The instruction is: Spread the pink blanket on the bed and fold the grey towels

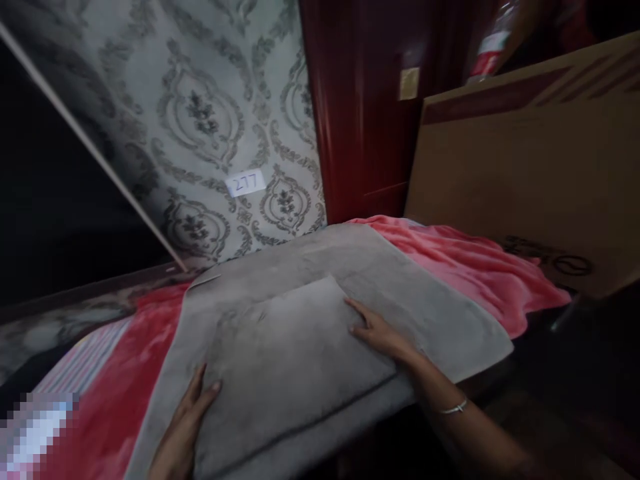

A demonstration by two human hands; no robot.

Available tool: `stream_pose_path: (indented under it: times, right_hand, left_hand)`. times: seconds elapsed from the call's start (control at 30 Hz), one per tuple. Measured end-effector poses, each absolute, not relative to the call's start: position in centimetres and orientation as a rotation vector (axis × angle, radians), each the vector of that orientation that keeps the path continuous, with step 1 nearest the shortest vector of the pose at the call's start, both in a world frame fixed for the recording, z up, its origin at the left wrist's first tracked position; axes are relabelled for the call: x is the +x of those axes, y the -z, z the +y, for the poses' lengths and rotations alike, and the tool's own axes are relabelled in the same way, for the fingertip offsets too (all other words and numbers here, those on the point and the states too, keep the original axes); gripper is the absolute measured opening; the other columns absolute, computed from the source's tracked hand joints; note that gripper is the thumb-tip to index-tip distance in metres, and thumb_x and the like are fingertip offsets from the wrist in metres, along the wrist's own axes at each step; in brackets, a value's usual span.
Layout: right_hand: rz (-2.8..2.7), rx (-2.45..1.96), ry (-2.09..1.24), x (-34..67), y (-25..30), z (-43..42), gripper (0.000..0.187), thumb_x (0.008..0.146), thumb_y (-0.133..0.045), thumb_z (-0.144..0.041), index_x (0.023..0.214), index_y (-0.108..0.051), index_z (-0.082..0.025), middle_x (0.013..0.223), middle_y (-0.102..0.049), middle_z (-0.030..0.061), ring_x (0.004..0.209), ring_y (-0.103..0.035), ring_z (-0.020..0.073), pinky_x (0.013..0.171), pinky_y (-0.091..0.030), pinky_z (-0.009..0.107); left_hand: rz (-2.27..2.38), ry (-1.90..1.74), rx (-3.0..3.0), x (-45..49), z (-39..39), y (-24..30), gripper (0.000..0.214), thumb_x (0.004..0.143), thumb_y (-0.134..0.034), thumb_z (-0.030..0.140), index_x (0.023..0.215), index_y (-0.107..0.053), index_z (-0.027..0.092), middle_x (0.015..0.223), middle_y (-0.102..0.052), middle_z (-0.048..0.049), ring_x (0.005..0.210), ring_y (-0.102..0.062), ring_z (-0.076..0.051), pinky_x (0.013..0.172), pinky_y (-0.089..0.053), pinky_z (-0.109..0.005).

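A folded grey cloth lies roughly flat, its front edge marked by a dark line. It rests on a larger grey cover of much the same colour. My left hand is at the folded cloth's left edge, thumb and fingers apart; part of it is cut off by the bottom of the view. At the right edge, my right hand lies with its index finger stretched out and its thumb apart. A silver bangle circles the right wrist. Neither hand visibly grips the cloth.
Red fabric and pink fabric spread out beneath the grey cover. Patterned wallpaper with a small paper label rises behind. A cardboard box stands at the right, near a plastic bottle and a dark red door.
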State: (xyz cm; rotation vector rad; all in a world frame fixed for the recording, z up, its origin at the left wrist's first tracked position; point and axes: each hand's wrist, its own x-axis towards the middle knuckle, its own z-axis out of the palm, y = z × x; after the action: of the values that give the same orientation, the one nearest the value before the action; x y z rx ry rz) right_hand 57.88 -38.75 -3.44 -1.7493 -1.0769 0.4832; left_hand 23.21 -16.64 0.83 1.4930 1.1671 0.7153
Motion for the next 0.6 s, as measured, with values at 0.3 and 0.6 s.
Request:
stream_pose_path:
  times: [0.3, 0.6]
  right_hand:
    - [-0.906, -1.628, -0.745, 56.9, 0.6, -39.8, 0.064, 0.081, -0.060, -0.050, 0.139, -0.061, -0.023, 0.140, -0.060, 0.0065, 0.117, -0.062, 0.0303, 0.099, -0.051, 0.046]
    - [-0.671, -1.543, -0.370, 53.1, -3.4, -42.0, 0.062, 0.084, -0.061, -0.055, 0.139, -0.061, -0.026, 0.143, -0.057, 0.0067, 0.124, -0.058, 0.0300, 0.094, -0.054, 0.040]
  left_hand:
    - [0.949, -0.698, 1.517, 24.4, -15.0, -5.7, 0.084, 0.066, -0.075, 0.035, 0.147, -0.053, 0.026, 0.151, -0.054, -0.0088, 0.131, -0.057, -0.032, 0.105, -0.051, -0.040]
    - [0.635, -0.617, 1.533, 29.5, -8.8, -14.1, 0.063, 0.074, -0.071, 0.021, 0.136, -0.063, 0.019, 0.120, -0.072, -0.0090, 0.099, -0.071, -0.025, 0.093, -0.057, -0.039]
